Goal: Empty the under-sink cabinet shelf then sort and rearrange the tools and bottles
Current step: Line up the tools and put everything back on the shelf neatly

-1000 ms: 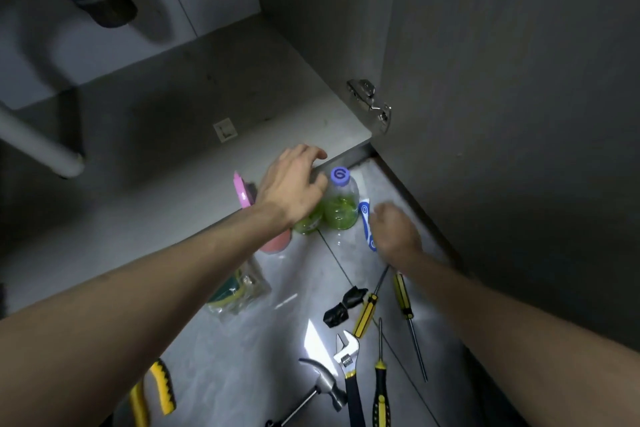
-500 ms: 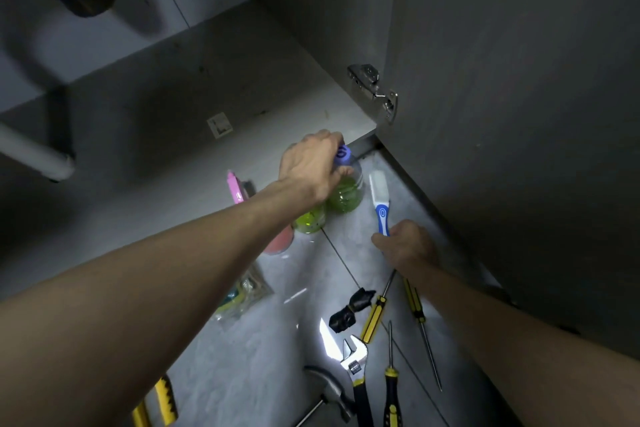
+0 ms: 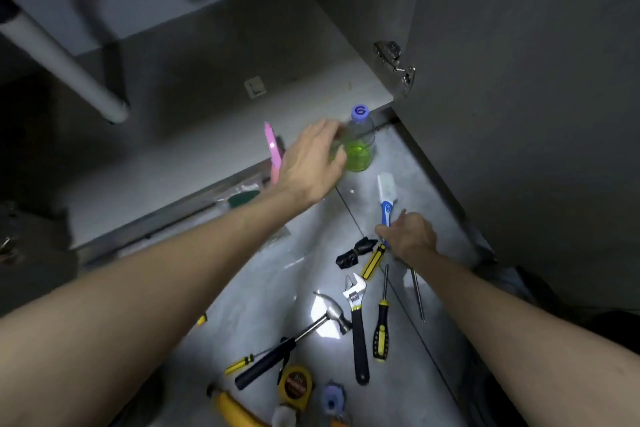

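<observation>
Green liquid fills the lower half of a clear plastic bottle (image 3: pixel 360 144) that stands upright on the grey floor (image 3: pixel 311 270) at the 12 o'clock end of the spread of tools, just in front of the edge of the cabinet shelf (image 3: pixel 207 135); its purple cap carries a "6", the only writing that reads clearly. The left hand (image 3: pixel 311 163) reaches in from 8 o'clock, its fingers curved beside the bottle's 9 o'clock flank; blur hides whether this grip is clamped on the bottle or on something behind the palm, so I cannot tell. A pink strip-like tool (image 3: pixel 272 151) stands up just at 9 o'clock of that hand. The right hand (image 3: pixel 410 236) lies at about 5 o'clock of the bottle, fingers curled round the blue handle end of a blue and white brush (image 3: pixel 386 194), whose white head points toward 12 o'clock. Toward 6 o'clock on the floor lie a black bundle (image 3: pixel 355 251), several yellow and black screwdrivers (image 3: pixel 381 333), an adjustable wrench (image 3: pixel 356 315) with a black handle, a claw hammer (image 3: pixel 301 329), and a yellow tape measure (image 3: pixel 295 383) whose label is too blurred to read. A green-edged sponge in a clear packet (image 3: pixel 242 198) rests by the shelf edge. The shelf is bare apart from a small pale sticker (image 3: pixel 255 87); a white pipe (image 3: pixel 65 59) slants at 10 o'clock and a metal hinge (image 3: pixel 394 62) sits on the door at 1 o'clock.
</observation>
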`<state>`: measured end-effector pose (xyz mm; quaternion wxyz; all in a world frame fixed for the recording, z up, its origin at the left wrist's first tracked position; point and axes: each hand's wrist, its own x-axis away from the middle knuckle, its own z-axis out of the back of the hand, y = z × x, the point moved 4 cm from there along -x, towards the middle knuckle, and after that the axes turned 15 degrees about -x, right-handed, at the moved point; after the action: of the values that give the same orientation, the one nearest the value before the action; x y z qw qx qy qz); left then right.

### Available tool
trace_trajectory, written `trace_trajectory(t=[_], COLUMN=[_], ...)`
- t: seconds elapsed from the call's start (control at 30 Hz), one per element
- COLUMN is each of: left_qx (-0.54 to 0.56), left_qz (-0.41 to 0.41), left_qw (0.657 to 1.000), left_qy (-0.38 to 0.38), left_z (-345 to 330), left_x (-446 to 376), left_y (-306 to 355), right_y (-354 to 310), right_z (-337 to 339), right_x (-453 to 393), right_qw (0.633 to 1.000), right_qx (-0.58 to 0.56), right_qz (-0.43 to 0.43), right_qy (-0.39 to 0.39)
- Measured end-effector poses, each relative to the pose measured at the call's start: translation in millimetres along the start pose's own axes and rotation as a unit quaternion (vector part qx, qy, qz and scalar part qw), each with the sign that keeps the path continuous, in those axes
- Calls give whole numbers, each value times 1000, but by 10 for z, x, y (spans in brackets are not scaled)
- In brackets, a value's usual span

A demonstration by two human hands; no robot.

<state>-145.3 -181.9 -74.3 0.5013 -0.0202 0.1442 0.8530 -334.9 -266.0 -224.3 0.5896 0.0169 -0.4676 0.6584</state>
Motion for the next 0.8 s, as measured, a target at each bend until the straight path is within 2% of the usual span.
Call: trace_trajectory(t=[0.1, 0.17, 0.27, 0.33, 0.43, 0.5, 0.67, 0.8], left_qx=[20, 10, -25, -38, -44, -31, 17, -12], left_qz=[29, 92, 178, 224, 284, 299, 308, 268], left_qw=[999, 989, 946, 920, 889, 880, 879, 899], left_qy=[-34, -117, -270, -319, -357, -368, -363, -347], left_z=[42, -47, -242, -312, -336, -377, -546, -686], left_x=[784, 1370, 2268, 2793, 3352, 3536, 3657, 3702], left_y=[-136, -325, -644, -823, -1002, -1034, -983, -907], right_y=[116, 245, 458, 574, 651, 635, 468, 472], right_z=[36, 20, -98, -218, -446, -575, -804, -880], right_x=[358, 632, 1055, 1276, 1497, 1589, 1581, 1486], right_qw=[998, 995, 985, 980, 976, 976, 973, 975], right_qx=[44, 76, 128, 139, 140, 137, 123, 126], right_qz=[18, 34, 72, 99, 125, 135, 175, 164], right_qy=[-34, -61, -88, -99, -111, -107, -91, -87])
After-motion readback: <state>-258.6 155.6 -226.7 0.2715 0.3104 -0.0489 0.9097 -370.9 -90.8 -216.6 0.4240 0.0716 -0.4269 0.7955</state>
